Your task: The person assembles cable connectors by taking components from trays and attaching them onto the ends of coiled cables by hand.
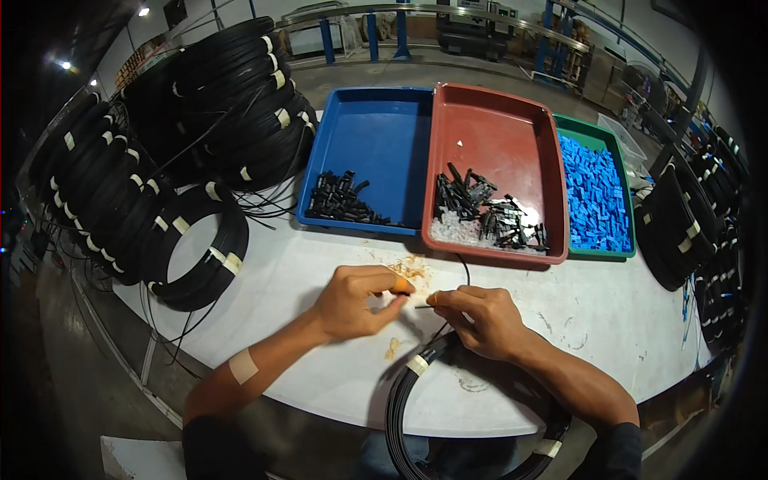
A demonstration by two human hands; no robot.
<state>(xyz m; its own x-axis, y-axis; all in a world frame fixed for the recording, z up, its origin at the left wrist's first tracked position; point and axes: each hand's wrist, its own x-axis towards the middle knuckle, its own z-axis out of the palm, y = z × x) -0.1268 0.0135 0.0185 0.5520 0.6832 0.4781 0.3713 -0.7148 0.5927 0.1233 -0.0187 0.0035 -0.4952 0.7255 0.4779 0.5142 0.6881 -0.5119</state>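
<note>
My left hand point(352, 302), with an orange cover on one fingertip, is closed in a pinch around a small black piece point(405, 294), mostly hidden by the fingers. Facing it, my right hand point(486, 322) pinches a thin black cable point(424, 306) near its end, which points toward the left fingertips. A small gap seems to separate the two. Below the right hand, a coil of black cable point(395, 416) bound with pale tape hangs partly over the table's near edge. Yellowish scraps point(410, 270) lie just beyond the hands on the white table point(320, 376).
Beyond the hands stand a blue tray point(372, 120) with black parts, a red tray point(496, 120) with black parts and clear pieces, and a green tray point(628, 188) full of blue parts. Taped cable coils point(232, 96) pile up at left; more coils point(680, 224) stand at right.
</note>
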